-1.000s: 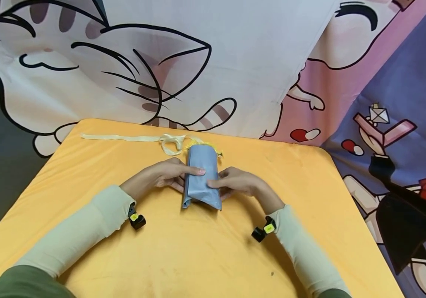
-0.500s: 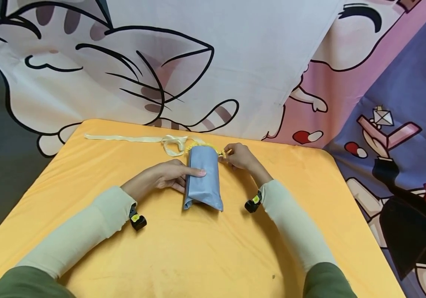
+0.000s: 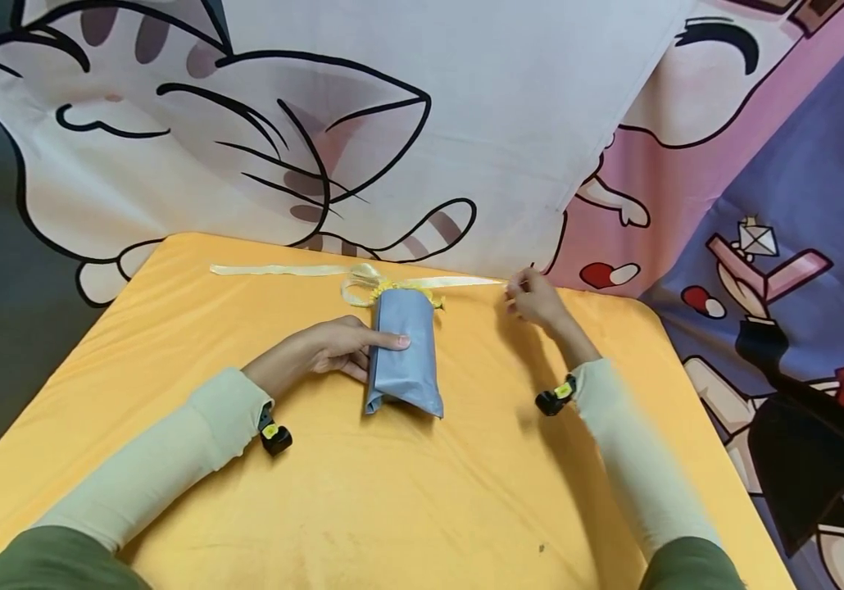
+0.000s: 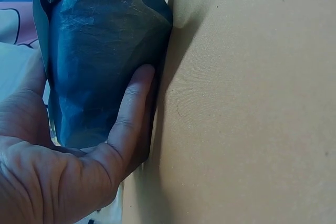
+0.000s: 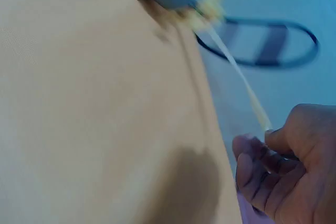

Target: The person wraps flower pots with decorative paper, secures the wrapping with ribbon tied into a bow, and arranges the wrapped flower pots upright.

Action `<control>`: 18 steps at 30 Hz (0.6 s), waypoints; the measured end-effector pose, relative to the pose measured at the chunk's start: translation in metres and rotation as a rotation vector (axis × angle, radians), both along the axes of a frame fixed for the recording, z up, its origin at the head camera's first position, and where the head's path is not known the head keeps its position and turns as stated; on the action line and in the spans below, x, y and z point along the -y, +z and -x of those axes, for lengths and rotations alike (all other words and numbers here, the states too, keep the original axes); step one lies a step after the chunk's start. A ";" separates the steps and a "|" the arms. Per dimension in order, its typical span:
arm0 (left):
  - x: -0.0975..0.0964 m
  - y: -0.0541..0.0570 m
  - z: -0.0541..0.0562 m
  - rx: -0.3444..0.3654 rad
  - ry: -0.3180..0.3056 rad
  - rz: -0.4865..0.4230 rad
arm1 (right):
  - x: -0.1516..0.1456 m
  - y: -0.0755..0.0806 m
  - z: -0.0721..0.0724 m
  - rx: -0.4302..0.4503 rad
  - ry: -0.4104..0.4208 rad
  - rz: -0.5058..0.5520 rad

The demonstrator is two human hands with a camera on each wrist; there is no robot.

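Note:
A blue paper-wrapped bundle point(image 3: 406, 365) lies mid-table, with small yellow flowers point(image 3: 438, 301) showing at its far end. My left hand point(image 3: 339, 344) holds it from the left side, thumb over the top; the left wrist view shows fingers curled along the blue wrapper point(image 4: 100, 51). A cream ribbon point(image 3: 459, 282) passes at the flower end and is looped there. My right hand point(image 3: 537, 299) pinches its right end, and in the right wrist view the ribbon point(image 5: 244, 85) runs taut from blurred flowers to the fingertips. How the ribbon goes behind the bundle is hidden.
A yellow cloth covers the table point(image 3: 363, 500). Behind it hangs a white cartoon-cat backdrop point(image 3: 510, 123); a purple printed one point(image 3: 783, 180) stands at the right. The ribbon's left tail point(image 3: 274, 270) lies along the far table edge.
My right hand has left the bundle's side, taken the ribbon at the flower end and drawn it out to the right. The left tail has shortened rightward. My left hand stays on the bundle.

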State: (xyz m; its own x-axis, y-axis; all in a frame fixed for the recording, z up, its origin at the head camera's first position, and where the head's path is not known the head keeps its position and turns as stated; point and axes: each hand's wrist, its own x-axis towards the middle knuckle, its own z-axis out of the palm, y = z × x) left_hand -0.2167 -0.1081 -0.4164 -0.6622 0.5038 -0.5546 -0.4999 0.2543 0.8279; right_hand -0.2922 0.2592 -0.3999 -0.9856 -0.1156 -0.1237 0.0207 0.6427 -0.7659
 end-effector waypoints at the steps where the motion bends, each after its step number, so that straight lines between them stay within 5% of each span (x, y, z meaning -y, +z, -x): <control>1: 0.001 0.000 0.000 0.001 -0.001 -0.002 | -0.011 0.003 0.001 0.004 -0.025 0.011; 6: 0.002 -0.002 0.001 0.001 0.001 -0.001 | -0.065 0.003 0.004 -0.009 -0.119 -0.068; 11: 0.002 -0.004 0.001 -0.006 -0.001 0.002 | -0.115 -0.014 0.009 -0.047 -0.174 -0.161; 18: 0.002 -0.003 -0.001 0.000 0.006 0.002 | -0.123 -0.008 -0.004 -0.073 -0.289 -0.330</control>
